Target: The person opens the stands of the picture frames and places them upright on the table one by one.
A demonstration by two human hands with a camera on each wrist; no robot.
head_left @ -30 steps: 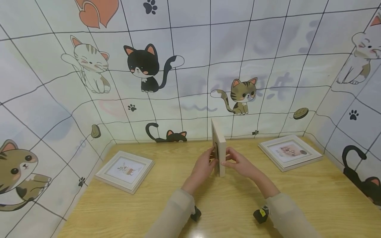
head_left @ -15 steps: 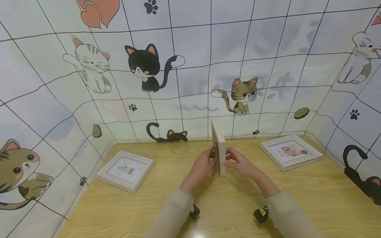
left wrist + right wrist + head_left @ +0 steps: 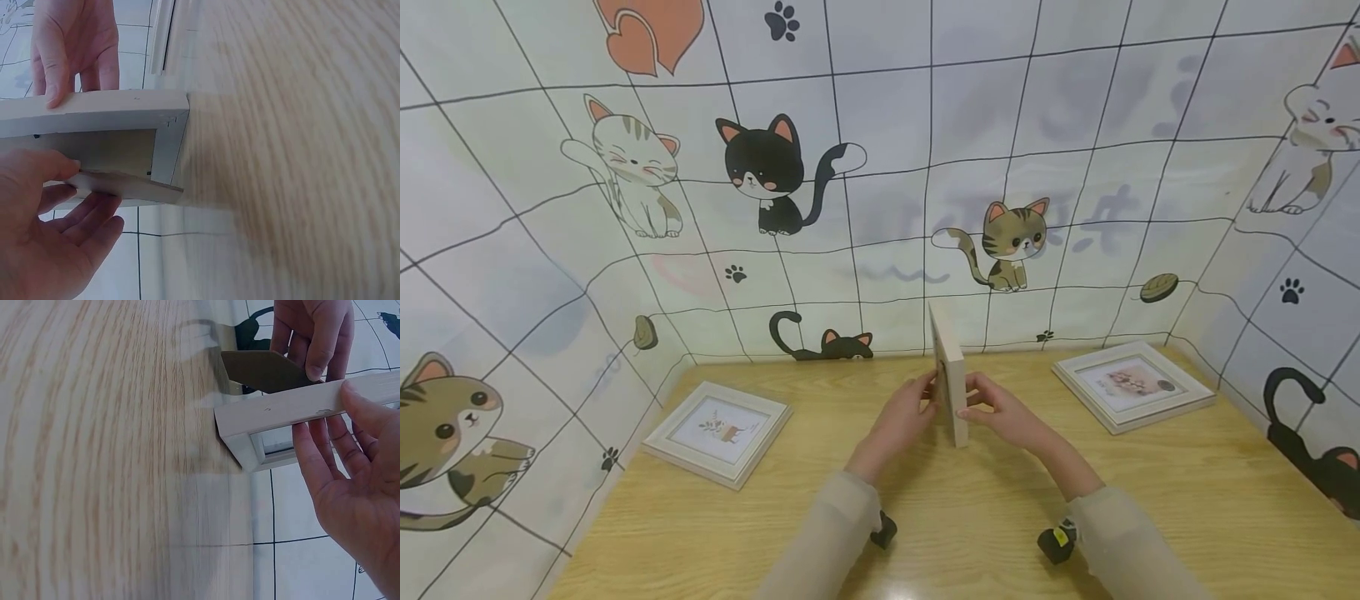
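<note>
A white picture frame (image 3: pixel 958 387) stands upright on the table, edge toward me in the head view. My right hand (image 3: pixel 1006 412) grips its near side, thumb on the edge and fingers on the front, as the right wrist view shows. Behind the frame, my left hand (image 3: pixel 904 421) pinches the thin brown support flap (image 3: pixel 128 186) between thumb and fingers. This flap (image 3: pixel 269 369) angles out from the frame's back, leaving a gap. The picture inside this frame is hidden from the head view.
One white picture frame (image 3: pixel 718 433) lies face up at the left, showing a plant drawing. Another white frame (image 3: pixel 1135 386) lies face up at the back right, with a pinkish picture. Cat-patterned cloth walls (image 3: pixel 887 108) enclose the wooden table (image 3: pixel 970 517) at the back and sides.
My left hand has shifted slightly left, and the upright frame's top leans a little further left. The right hand has stayed nearly still on the frame.
</note>
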